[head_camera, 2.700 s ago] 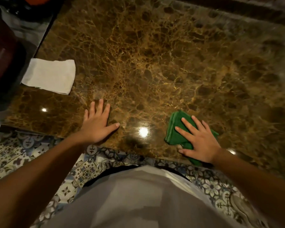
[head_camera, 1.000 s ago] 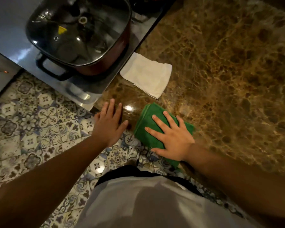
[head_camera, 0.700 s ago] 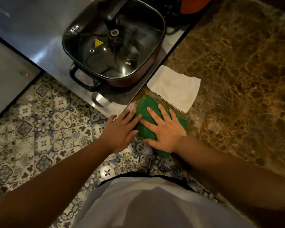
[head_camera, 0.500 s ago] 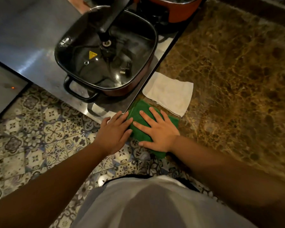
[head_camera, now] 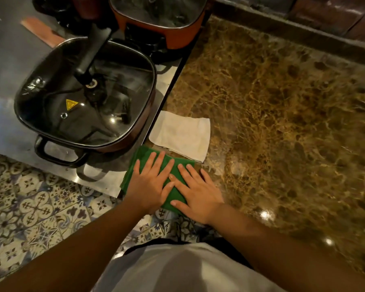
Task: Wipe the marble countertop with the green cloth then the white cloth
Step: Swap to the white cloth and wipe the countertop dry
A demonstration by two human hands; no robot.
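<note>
Both hands lie flat and open on the green cloth [head_camera: 144, 160], gripping nothing: the left hand [head_camera: 149, 185] covers its left half with fingers spread, the right hand [head_camera: 195, 191] presses its right half, and the two thumbs nearly touch in the middle. The cloth sits folded at the near left corner of the marble desk [head_camera: 282, 106], its near edge reaching the desk's front edge and its left side running onto the metal surface [head_camera: 13, 60] next door. The white cloth [head_camera: 180, 134] lies flat just behind it, touching or nearly so, beside the lidded black pan [head_camera: 84, 98]; an orange pot [head_camera: 162, 24] stands farther back. The green cloth looks soft, thick and light, so it should slide easily on the polished, glossy stone under palm pressure alone and bunch if pushed from one edge. Flat palms over its centre seem the best hold for wiping; lifting it would call for a pinch at a folded corner. The white cloth looks thinner and limper, likely to wrinkle, and is best taken at its free right edge.
</note>
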